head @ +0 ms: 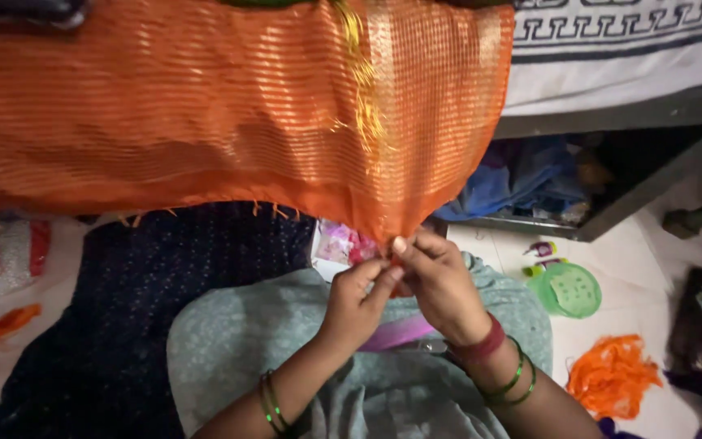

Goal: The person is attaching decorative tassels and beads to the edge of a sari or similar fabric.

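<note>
While you look down through the head camera, your 2 hands meet just below the middle of the frame, at the lowest corner of the orange cloth (229, 106). That cloth hangs across the whole upper half, striped with fine gold threads, a short fringe along its bottom edge. Your left hand (357, 302) has its fingers pinched together on the corner of the fabric, and your right hand (440, 284) is pinched on the same corner, thumb up, the 2 hands touching. Green bangles (516, 380) ring both wrists. Under your hands lies grey-green fabric (245, 341) over your lap, with a dark blue dotted cloth (115, 309) at lower left. At right centre a green round lid (572, 289) sits on the pale floor, and a bundle of orange threads (611, 375) lies at lower right.
</note>
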